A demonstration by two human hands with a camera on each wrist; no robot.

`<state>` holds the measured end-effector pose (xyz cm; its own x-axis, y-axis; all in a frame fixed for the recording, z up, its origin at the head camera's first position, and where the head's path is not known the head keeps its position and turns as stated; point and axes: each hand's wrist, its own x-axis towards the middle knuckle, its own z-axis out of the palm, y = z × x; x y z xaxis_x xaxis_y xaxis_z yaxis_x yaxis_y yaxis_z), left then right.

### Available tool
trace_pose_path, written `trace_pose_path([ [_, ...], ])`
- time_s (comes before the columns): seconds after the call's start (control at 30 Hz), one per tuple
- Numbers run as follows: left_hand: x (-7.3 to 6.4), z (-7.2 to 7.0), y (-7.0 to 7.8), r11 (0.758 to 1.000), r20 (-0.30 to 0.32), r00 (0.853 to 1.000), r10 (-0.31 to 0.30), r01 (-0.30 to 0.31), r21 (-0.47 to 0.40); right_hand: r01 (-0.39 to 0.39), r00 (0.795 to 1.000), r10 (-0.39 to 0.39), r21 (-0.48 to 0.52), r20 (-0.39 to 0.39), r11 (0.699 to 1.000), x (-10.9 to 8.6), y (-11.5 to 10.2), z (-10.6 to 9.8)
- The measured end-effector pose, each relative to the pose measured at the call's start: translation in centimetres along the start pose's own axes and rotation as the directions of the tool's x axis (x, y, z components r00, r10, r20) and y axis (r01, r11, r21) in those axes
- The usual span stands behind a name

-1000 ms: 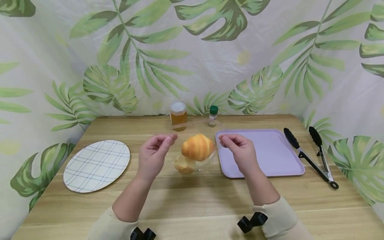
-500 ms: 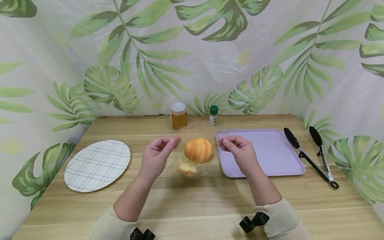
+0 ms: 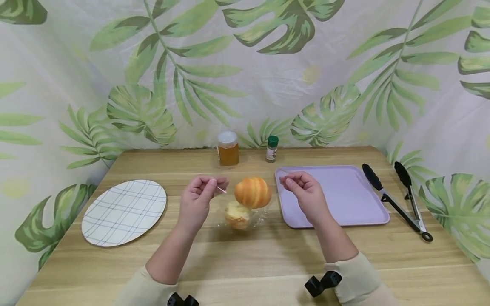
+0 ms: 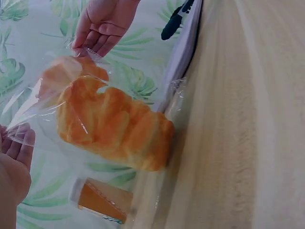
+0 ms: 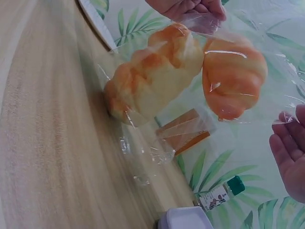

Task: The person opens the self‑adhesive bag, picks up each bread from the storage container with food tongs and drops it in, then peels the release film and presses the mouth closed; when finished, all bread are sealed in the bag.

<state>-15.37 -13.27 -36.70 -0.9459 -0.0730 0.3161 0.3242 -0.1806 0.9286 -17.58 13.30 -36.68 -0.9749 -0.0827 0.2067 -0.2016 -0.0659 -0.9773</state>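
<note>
well, golden-brown breads inside a clear bag

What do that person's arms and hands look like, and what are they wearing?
The left hand and right hand are bare: no gloves or rings show. The plain beige sleeves stop before the wrists. By each sleeve is a small, blocky black gadget; no cables show.

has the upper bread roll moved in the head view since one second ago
Yes, slightly: the upper bread roll sits a little lower in the head view, with a wider gap between it and the amber jar.
</note>
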Motion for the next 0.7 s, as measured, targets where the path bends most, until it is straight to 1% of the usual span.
trace_pose_path([
  [0.1,-0.1,-0.1,-0.3,0.999,0.014,0.999,-0.031,0.031,-0.010,-0.004,1.000,0.005,-0.019,0.013,1.000,0.1,0.1,0.2],
  [0.2,-0.1,0.0,-0.3,0.999,0.022,1.000,-0.017,0.017,-0.028,0.006,1.000,-0.005,-0.036,0.003,0.999,0.1,0.0,0.4],
  [0.3,0.0,0.2,-0.1,1.000,0.020,1.000,0.003,-0.002,-0.010,0.016,1.000,-0.017,-0.051,-0.009,0.999,0.3,-0.2,0.5],
  [0.4,0.1,0.4,-0.1,0.999,-0.022,1.000,-0.021,0.022,0.023,-0.014,0.999,0.012,-0.050,-0.039,0.999,0.3,-0.2,0.6],
  [0.53,0.2,0.5,-0.4,0.995,-0.088,0.992,-0.090,0.093,0.024,-0.077,0.994,0.074,-0.042,-0.086,0.996,0.3,0.0,0.5],
  [0.6,0.2,0.6,-0.5,0.994,-0.093,0.990,-0.109,0.109,-0.003,-0.080,0.993,0.076,-0.044,-0.093,0.996,0.4,-0.1,0.5],
  [0.7,0.4,1.0,-0.4,0.994,-0.073,0.992,-0.102,0.099,-0.045,-0.057,0.993,0.051,-0.051,-0.110,0.997,0.4,-0.3,0.4],
])
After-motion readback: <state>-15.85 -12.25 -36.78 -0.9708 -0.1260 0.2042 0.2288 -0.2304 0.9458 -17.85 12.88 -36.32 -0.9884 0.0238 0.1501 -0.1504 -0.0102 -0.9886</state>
